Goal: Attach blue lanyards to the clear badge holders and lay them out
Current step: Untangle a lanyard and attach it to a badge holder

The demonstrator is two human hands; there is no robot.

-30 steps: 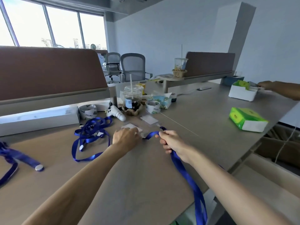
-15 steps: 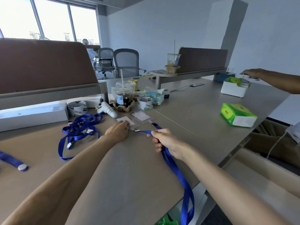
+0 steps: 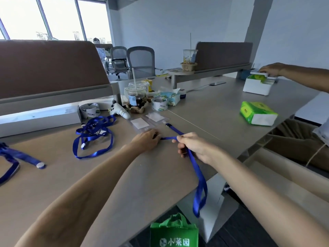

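Progress looks early to middling, judging by how things lie on the desk [image 3: 160,175]. At the centre of the frame the left hand [image 3: 145,140] rests knuckles-up on the desk surface, fingers curled down at the lower edge of a clear badge holder [image 3: 140,124]; whether it pinches the holder or the strap end cannot be told, as the fingertips are hidden. Just right of it the right hand [image 3: 193,146] is closed around a blue lanyard [image 3: 196,168], one length of which runs taut to the left hand while the rest drops past the desk edge toward a green bag [image 3: 175,232] at the bottom of the frame. A second clear badge holder [image 3: 156,117] lies just beside the first, up and to the right, with a dark clip [image 3: 169,124] at its near corner leading into the strap, so that one seems already joined, though the link itself is too small to confirm. The holder at the left hand appears to be the one in work. Left of centre a tangle of blue lanyards [image 3: 94,136] waits loose, and another blue strap [image 3: 16,159] lies at the far left edge. No neat row of finished badges shows yet, so most of the attaching and all of the laying out seem still ahead.
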